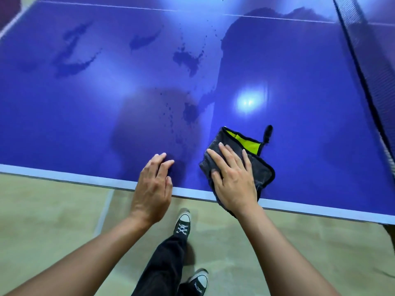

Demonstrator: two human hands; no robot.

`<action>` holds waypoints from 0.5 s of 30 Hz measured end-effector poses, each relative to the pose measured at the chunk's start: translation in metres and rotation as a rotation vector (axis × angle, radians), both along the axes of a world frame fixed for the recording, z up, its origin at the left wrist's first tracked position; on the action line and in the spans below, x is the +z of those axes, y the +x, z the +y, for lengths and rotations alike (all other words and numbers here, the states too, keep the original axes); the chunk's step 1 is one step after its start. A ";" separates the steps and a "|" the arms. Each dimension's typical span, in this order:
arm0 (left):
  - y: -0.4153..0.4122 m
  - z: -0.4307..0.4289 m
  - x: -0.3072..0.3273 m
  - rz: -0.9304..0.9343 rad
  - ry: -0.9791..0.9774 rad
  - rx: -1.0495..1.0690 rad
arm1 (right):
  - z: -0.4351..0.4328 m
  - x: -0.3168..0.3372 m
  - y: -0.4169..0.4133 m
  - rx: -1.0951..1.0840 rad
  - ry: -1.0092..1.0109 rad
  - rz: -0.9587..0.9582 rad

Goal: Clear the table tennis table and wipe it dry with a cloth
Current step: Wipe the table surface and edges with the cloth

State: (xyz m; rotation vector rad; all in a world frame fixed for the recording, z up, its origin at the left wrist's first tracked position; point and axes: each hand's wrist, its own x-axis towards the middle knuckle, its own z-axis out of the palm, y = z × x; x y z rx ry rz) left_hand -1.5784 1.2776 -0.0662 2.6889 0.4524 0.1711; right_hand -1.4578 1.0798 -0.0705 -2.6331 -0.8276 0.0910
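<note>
The table [310, 129] carried no bats or balls in the part that the view showed, so I judge that the clearing was done, at least on this half; the far side beyond the net [367, 52], at 2 o'clock, was mostly out of view. The wiping looked to be only at its beginning. The cloth [264, 170], grey with a yellow-green inner face, lay folded on the table at the near edge, one corner hanging a little over the white border. The right hand [233, 178] lay flat on top of it, fingers straight and spread, pressing it down without gripping. The left hand [154, 184] rested on the edge at 9 o'clock from the cloth, near it but not touching it, fingers lightly bent on the surface, holding nothing. Much water was not yet wiped: a trail of drops [171, 116] at 11 o'clock from the cloth, a puddle [186, 58] further at 11 o'clock, and long wet streaks [70, 58] at 10 o'clock, well apart from the cloth. Whether the big dark area at 12 o'clock was water or only a shadow, I could not tell. Most of the drying, in my judgement, was left to do.
</note>
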 end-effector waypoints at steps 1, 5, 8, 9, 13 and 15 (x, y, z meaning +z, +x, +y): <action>0.000 0.003 0.000 -0.011 0.020 0.003 | 0.002 0.000 -0.002 0.049 -0.008 -0.009; 0.015 0.016 -0.002 -0.071 -0.001 0.080 | 0.012 0.001 -0.012 0.309 -0.054 -0.029; 0.038 0.024 -0.004 -0.092 -0.024 0.151 | 0.015 0.002 -0.008 0.307 -0.072 -0.015; 0.047 0.028 -0.005 -0.085 -0.020 0.162 | 0.015 0.002 -0.005 0.308 -0.080 -0.011; 0.083 0.044 -0.007 -0.064 -0.005 0.150 | 0.020 0.003 0.007 0.312 -0.083 -0.024; 0.113 0.058 -0.004 -0.077 -0.038 0.137 | 0.031 0.001 0.026 0.288 -0.071 -0.035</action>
